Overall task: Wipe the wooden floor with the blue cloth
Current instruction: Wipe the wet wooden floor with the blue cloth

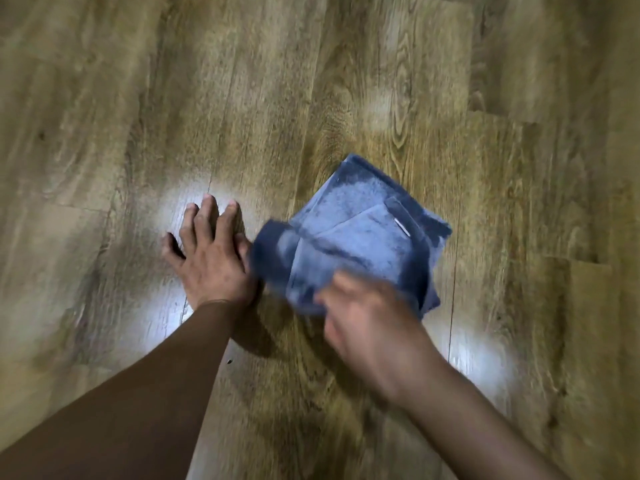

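A folded blue cloth (pixel 356 233) lies on the wooden floor (pixel 277 98), right of centre. My right hand (pixel 367 317) is blurred with motion and grips the cloth's near edge, its fingertips hidden in the fabric. My left hand (pixel 211 254) is pressed flat on the floor just left of the cloth, fingers spread, holding nothing. The cloth's left corner is next to its thumb side.
Wood-grain planks fill the whole view, with seams running away from me. Bright light reflections sit on the floor by the left hand (pixel 180 209) and at the lower right (pixel 478 358).
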Tool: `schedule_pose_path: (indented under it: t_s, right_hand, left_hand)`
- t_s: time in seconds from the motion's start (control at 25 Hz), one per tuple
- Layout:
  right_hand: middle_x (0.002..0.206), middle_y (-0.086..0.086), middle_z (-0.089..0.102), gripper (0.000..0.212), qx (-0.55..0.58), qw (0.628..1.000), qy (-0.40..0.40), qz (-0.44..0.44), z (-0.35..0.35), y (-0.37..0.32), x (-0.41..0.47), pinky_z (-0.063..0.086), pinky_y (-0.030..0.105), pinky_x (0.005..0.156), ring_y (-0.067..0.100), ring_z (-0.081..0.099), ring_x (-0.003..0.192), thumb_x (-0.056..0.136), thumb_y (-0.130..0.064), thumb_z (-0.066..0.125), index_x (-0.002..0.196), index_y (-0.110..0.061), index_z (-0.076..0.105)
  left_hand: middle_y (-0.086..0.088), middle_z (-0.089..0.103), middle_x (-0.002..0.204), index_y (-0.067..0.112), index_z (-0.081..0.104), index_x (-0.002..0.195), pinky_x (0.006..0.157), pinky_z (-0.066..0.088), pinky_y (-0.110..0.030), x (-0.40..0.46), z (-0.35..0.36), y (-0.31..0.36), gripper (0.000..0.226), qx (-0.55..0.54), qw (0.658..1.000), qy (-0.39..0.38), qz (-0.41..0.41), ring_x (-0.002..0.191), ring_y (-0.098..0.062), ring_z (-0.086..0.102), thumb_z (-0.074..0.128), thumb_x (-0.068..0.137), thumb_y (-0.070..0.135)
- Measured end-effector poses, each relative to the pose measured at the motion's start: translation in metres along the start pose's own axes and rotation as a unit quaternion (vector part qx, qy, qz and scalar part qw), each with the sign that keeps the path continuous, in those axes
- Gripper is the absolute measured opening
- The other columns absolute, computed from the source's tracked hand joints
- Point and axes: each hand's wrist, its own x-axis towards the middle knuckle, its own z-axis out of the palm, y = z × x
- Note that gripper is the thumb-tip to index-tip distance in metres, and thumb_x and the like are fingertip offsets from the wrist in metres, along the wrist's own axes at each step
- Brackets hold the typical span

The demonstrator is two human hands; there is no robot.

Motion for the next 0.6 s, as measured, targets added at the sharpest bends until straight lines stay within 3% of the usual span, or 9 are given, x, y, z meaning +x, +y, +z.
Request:
schedule_pose_path:
  t_s: [0.08, 0.12, 0.16, 0.24, 0.28, 0.36, 0.48, 0.52, 0.6]
  right_hand:
    - [0.097, -0.012, 0.066, 0.022, 0.158, 0.975, -0.151, -0.049, -0.008, -0.01, -0.034, 0.053, 0.035, 0.082, 0.005, 0.063, 0.088, 0.094, -0.044, 0.056, 0.102, -0.027, 0.067]
    - [0.093, -0.016, 0.069, 0.029, 0.243, 0.958, -0.15, -0.023, -0.014, -0.002, -0.041, 0.054, 0.03, 0.076, 0.002, 0.065, 0.083, 0.092, -0.054, 0.056, 0.104, -0.03, 0.068]
    - [0.093, -0.019, 0.07, 0.031, 0.277, 0.958, -0.072, 0.001, -0.02, 0.011, -0.041, 0.054, 0.027, 0.074, -0.001, 0.066, 0.082, 0.093, -0.058, 0.055, 0.105, -0.033, 0.069]
    - [0.104, -0.016, 0.069, 0.03, 0.186, 0.975, 0.117, 0.029, -0.033, 0.035, -0.024, 0.052, 0.027, 0.082, 0.001, 0.065, 0.092, 0.096, -0.049, 0.053, 0.114, -0.031, 0.068]
    - [0.114, -0.013, 0.066, 0.034, 0.108, 0.984, 0.136, 0.039, -0.035, 0.039, -0.011, 0.048, 0.03, 0.09, 0.008, 0.062, 0.104, 0.097, -0.047, 0.052, 0.123, -0.029, 0.064]
    - [0.133, -0.008, 0.054, 0.056, -0.036, 0.996, 0.072, 0.047, -0.023, 0.032, 0.011, 0.039, 0.037, 0.101, 0.019, 0.05, 0.12, 0.093, -0.058, 0.048, 0.14, -0.029, 0.048]
    - [0.139, -0.005, 0.041, 0.086, -0.112, 0.987, 0.003, 0.117, 0.01, 0.008, 0.012, 0.039, 0.043, 0.099, 0.026, 0.045, 0.119, 0.087, -0.071, 0.048, 0.154, -0.027, 0.019]
    - [0.136, -0.005, 0.043, 0.076, -0.103, 0.989, -0.001, 0.11, 0.021, 0.003, 0.003, 0.04, 0.042, 0.098, 0.025, 0.047, 0.118, 0.091, -0.064, 0.048, 0.153, -0.027, 0.023]
    - [0.119, -0.013, 0.056, 0.04, 0.011, 0.999, -0.029, 0.018, 0.033, 0.0, -0.019, 0.045, 0.037, 0.093, 0.014, 0.052, 0.106, 0.097, -0.046, 0.046, 0.134, -0.034, 0.05]
  left_hand:
    - [-0.004, 0.038, 0.159, 0.026, 0.054, 0.141, 0.115, 0.011, -0.062, 0.001, -0.002, 0.002, 0.056, 0.0, 1.0, 0.001, -0.004, 0.149, -0.027, 0.025, 0.037, 0.089, 0.038]
    - [-0.004, 0.038, 0.159, 0.027, 0.053, 0.141, 0.115, 0.011, -0.061, 0.0, -0.003, 0.003, 0.055, 0.006, 1.0, 0.0, -0.004, 0.149, -0.026, 0.024, 0.039, 0.089, 0.037]
    - [-0.003, 0.037, 0.159, 0.028, 0.052, 0.141, 0.115, 0.011, -0.061, -0.001, -0.003, 0.004, 0.054, 0.011, 1.0, 0.0, -0.002, 0.149, -0.026, 0.024, 0.041, 0.089, 0.036]
    - [-0.003, 0.037, 0.159, 0.028, 0.051, 0.141, 0.116, 0.011, -0.06, -0.001, -0.003, 0.004, 0.052, 0.011, 1.0, 0.002, -0.001, 0.15, -0.025, 0.023, 0.042, 0.09, 0.034]
    - [-0.003, 0.037, 0.159, 0.028, 0.051, 0.141, 0.116, 0.011, -0.06, -0.002, -0.003, 0.004, 0.052, 0.009, 1.0, 0.003, -0.002, 0.15, -0.025, 0.023, 0.042, 0.09, 0.034]
    - [-0.002, 0.037, 0.159, 0.028, 0.051, 0.14, 0.116, 0.011, -0.06, -0.003, -0.003, 0.005, 0.052, 0.01, 1.0, 0.003, 0.0, 0.15, -0.025, 0.022, 0.043, 0.09, 0.033]
    - [-0.001, 0.037, 0.159, 0.028, 0.051, 0.14, 0.116, 0.012, -0.061, 0.0, -0.001, 0.003, 0.051, 0.017, 1.0, 0.01, -0.003, 0.15, -0.024, 0.022, 0.043, 0.09, 0.034]
    - [-0.001, 0.037, 0.159, 0.029, 0.051, 0.14, 0.115, 0.012, -0.061, -0.001, -0.001, 0.002, 0.05, 0.017, 1.0, 0.009, -0.003, 0.15, -0.024, 0.023, 0.043, 0.09, 0.034]
    - [-0.002, 0.038, 0.158, 0.029, 0.051, 0.139, 0.115, 0.012, -0.061, -0.001, 0.0, 0.003, 0.051, 0.018, 1.0, 0.007, -0.001, 0.149, -0.024, 0.023, 0.042, 0.09, 0.035]
